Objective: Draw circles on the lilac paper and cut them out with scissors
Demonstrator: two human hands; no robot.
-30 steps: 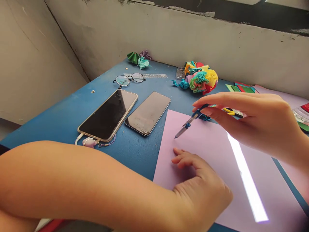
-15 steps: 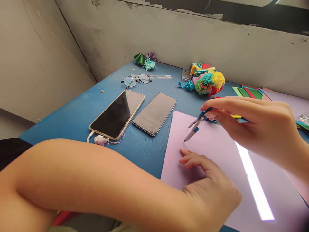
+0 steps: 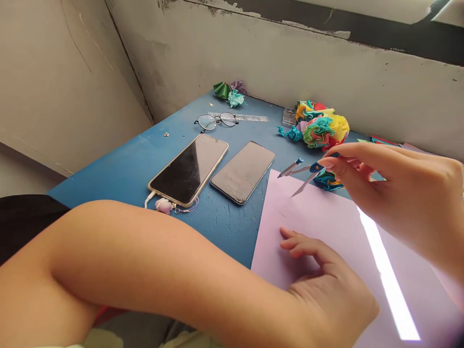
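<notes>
A pale lilac sheet of paper lies on the blue table. My left hand rests palm down on the sheet's near left part, fingers curled. My right hand hovers above the sheet's far edge and pinches the blue top of a drawing compass. The compass legs are spread apart and point left, lifted clear of the paper.
Two dark phones lie side by side left of the sheet. Glasses and a clear ruler sit farther back. A multicoloured paper ball, small folded paper pieces and coloured sheets line the wall.
My right hand has lifted the compass off the paper and its legs have spread apart. The view has drifted left. My left hand stays on the sheet.
</notes>
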